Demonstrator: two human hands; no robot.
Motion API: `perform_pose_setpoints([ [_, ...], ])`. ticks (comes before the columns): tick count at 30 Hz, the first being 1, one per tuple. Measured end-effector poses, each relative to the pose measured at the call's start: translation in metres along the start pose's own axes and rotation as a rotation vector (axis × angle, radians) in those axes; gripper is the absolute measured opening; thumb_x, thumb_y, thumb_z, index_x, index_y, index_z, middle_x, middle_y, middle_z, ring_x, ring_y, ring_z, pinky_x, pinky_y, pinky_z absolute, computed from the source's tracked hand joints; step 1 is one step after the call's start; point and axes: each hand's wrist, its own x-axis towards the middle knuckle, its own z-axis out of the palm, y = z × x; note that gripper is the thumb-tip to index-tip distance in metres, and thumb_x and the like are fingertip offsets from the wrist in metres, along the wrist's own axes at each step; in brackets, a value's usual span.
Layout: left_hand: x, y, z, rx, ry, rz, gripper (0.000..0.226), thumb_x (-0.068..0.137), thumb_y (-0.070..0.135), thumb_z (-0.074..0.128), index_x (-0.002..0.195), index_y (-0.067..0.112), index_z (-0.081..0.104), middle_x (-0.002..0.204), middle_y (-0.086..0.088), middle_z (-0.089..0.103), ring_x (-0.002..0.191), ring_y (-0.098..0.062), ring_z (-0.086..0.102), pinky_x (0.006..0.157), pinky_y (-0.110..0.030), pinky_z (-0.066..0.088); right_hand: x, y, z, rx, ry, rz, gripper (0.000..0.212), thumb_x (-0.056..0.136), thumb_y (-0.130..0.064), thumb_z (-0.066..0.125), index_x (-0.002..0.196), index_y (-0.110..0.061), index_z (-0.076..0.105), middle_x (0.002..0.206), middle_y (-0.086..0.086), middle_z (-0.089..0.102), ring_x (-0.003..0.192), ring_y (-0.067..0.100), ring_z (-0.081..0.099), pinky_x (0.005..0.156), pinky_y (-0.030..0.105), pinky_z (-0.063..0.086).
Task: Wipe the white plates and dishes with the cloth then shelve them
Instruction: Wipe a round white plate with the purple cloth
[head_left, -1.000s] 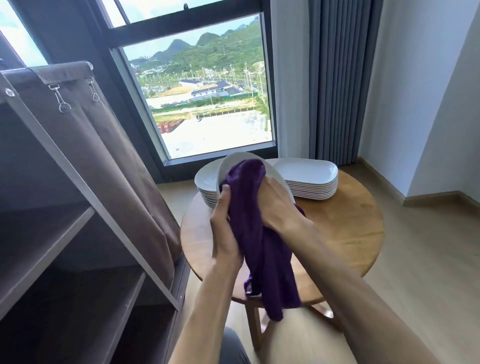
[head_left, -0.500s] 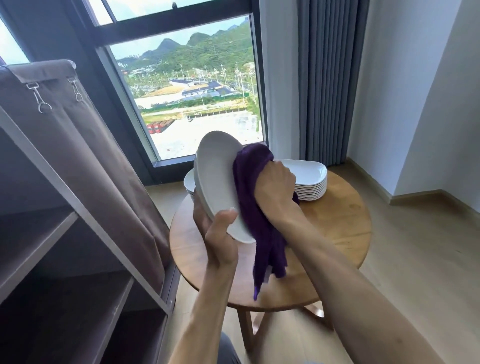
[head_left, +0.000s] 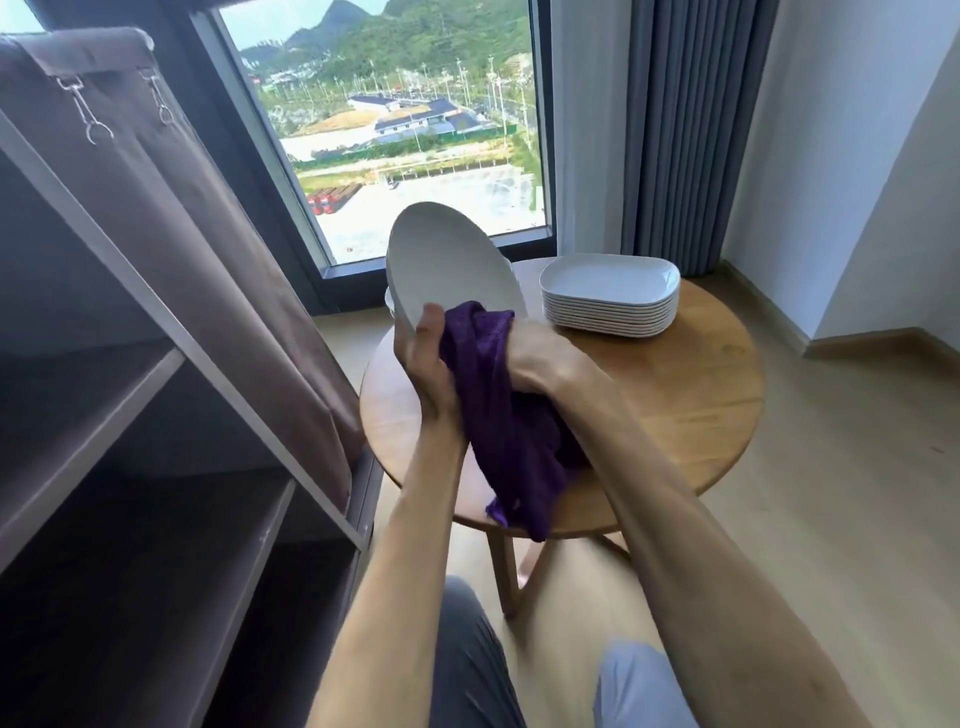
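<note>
Oval white plate (head_left: 447, 260), tilted: left hand (head_left: 423, 358) grips lower rim; right hand (head_left: 540, 358) clutches purple cloth (head_left: 498, 415) against it, above round wooden bench (head_left: 675, 395).

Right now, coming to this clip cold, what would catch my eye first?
The white plate held tilted up at centre, the left hand gripping its lower edge and the right hand holding the purple cloth against it. Behind them, on the round wooden table, sits a neat stack of white dishes. At left stands the open shelf unit, its brown fabric cover pulled aside.
</note>
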Motion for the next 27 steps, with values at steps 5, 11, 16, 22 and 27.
perform_pose_setpoints([
  [5, -0.020, 0.005, -0.007, -0.192, -0.072, -0.216, 0.034, 0.092, 0.029, 0.062, 0.114, 0.003, 0.067, 0.099, -0.010, 0.073, 0.092, -0.021, 0.070, 0.085, -0.031, 0.056, 0.011, -0.009, 0.003, -0.001, 0.166, -0.189, 0.015, 0.101, -0.025, 0.050, 0.094, -0.014, 0.055, 0.100, 0.006, 0.062, 0.101, 0.028, 0.062, 0.082, 0.033, 0.044],
  [11, -0.043, 0.010, -0.004, -0.055, -0.078, -0.089, 0.045, 0.076, 0.023, 0.071, 0.116, 0.003, 0.069, 0.104, -0.012, 0.071, 0.100, -0.028, 0.066, 0.087, -0.037, 0.053, 0.034, -0.026, -0.002, 0.135, 0.649, -0.086, 0.019, 0.100, -0.011, 0.042, 0.082, -0.014, 0.047, 0.097, 0.014, 0.057, 0.100, 0.034, 0.056, 0.074, 0.032, 0.036],
  [16, -0.044, 0.016, -0.002, 0.016, -0.108, 0.131, 0.067, 0.063, 0.015, 0.062, 0.129, 0.002, 0.061, 0.108, -0.004, 0.074, 0.100, -0.023, 0.070, 0.083, -0.030, 0.055, 0.043, -0.023, -0.014, 0.356, 0.908, 0.015, 0.014, 0.091, -0.005, 0.051, 0.096, 0.001, 0.063, 0.105, 0.020, 0.064, 0.093, 0.038, 0.061, 0.071, 0.030, 0.034],
  [22, -0.046, 0.018, -0.005, 0.146, -0.060, 0.222, 0.069, 0.058, 0.024, 0.062, 0.126, 0.016, 0.063, 0.112, 0.007, 0.075, 0.104, -0.013, 0.070, 0.083, -0.022, 0.053, 0.051, -0.005, -0.012, 0.285, 0.961, 0.138, 0.012, 0.094, -0.014, 0.053, 0.097, -0.006, 0.061, 0.095, 0.011, 0.067, 0.086, 0.029, 0.061, 0.069, 0.032, 0.031],
  [27, -0.044, 0.020, -0.006, 0.155, 0.005, 0.293, 0.068, 0.063, 0.025, 0.061, 0.129, 0.009, 0.062, 0.106, 0.014, 0.073, 0.106, -0.015, 0.066, 0.079, -0.014, 0.052, 0.033, 0.001, 0.000, 0.054, 1.018, -0.032, 0.005, 0.086, 0.003, 0.058, 0.087, -0.002, 0.057, 0.096, 0.017, 0.057, 0.079, 0.036, 0.056, 0.058, 0.039, 0.039],
])
